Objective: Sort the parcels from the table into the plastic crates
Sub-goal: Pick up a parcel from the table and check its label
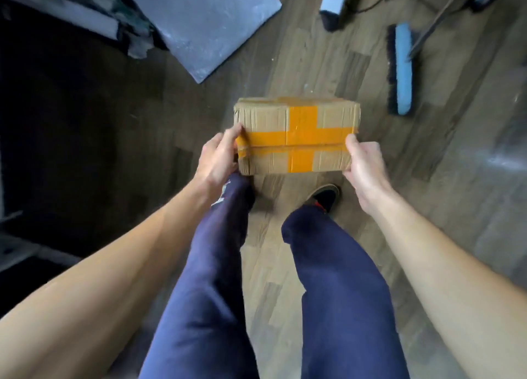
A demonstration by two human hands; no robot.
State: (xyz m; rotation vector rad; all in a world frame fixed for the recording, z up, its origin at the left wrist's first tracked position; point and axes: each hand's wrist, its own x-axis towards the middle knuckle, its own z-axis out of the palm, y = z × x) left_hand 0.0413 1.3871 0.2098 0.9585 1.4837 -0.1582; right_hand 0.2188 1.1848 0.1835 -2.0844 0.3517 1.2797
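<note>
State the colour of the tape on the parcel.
Orange tape, crossed on the brown parcel; head view.

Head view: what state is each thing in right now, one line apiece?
Cardboard parcel: taped shut with crossed orange tape, carried in the air.
Left hand: grips the parcel's left end.
Right hand: grips the parcel's right end.
Blue broom: head rests on the wooden floor, untouched.

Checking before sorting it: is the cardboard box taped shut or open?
Shut. Orange tape crosses the cardboard box, flaps closed; left hand and right hand grip its ends.
</note>
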